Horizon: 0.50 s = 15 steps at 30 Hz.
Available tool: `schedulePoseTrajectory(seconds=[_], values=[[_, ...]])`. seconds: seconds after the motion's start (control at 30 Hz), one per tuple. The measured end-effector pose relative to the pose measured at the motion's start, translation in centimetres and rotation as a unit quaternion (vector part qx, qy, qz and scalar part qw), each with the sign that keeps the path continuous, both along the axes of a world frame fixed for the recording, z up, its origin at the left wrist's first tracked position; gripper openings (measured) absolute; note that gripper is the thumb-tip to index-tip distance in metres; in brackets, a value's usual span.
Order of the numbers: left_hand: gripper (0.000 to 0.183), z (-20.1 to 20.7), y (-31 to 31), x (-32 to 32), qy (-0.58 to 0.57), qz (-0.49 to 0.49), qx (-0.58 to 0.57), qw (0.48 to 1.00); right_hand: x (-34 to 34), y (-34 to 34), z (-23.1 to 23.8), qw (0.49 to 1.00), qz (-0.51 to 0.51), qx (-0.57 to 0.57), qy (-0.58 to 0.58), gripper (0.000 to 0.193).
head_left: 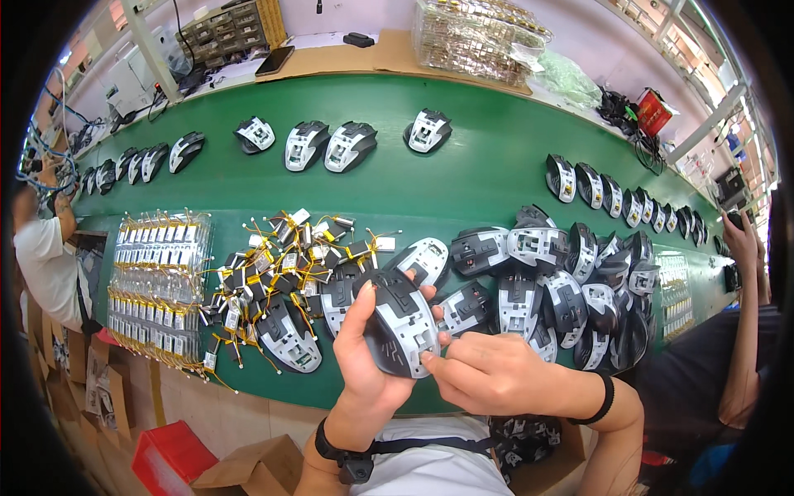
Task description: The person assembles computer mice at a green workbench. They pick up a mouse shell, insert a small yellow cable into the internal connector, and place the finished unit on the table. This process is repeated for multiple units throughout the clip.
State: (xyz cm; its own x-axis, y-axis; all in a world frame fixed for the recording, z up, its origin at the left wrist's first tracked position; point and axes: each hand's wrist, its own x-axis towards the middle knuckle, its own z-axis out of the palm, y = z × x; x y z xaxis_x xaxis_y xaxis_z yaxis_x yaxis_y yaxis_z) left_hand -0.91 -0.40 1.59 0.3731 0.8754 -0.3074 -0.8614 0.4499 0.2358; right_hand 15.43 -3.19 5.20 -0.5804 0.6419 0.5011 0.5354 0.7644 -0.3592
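Note:
My left hand [364,372] is wrapped round a black and light grey computer mouse [404,318], held tilted above the near edge of the green bench. The grey side with its openings faces me. At the mouse's lower right end, my right hand [496,374] has its fingers curled and pinched against the grey part. Whatever lies between those fingertips is hidden. Beyond my left hand is a heap of small battery packs [289,260] with yellow tape and thin wires. Several similar mice [521,306] are piled beyond my right hand.
Clear trays [161,264] of battery packs lie at the left. More mice [351,147] line the green bench [488,165]. A red bin [172,455] and cardboard box [256,471] stand below the near edge. One person [48,256] works at far left, another [740,331] at right.

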Motion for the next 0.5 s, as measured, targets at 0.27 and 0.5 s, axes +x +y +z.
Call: schedulePoseTrajectory(seconds=[0.27,0.5], values=[[0.054,0.8,-0.1,2.0,0.078,0.029,0.0,0.997,0.3,-0.3,-1.6,0.998,-0.056,0.018,0.038,0.021],[0.058,-0.4,-0.3,1.5,0.001,-0.016,0.06,0.998,-0.2,-2.9,-3.0,0.99,-0.128,0.022,0.064,0.022]])
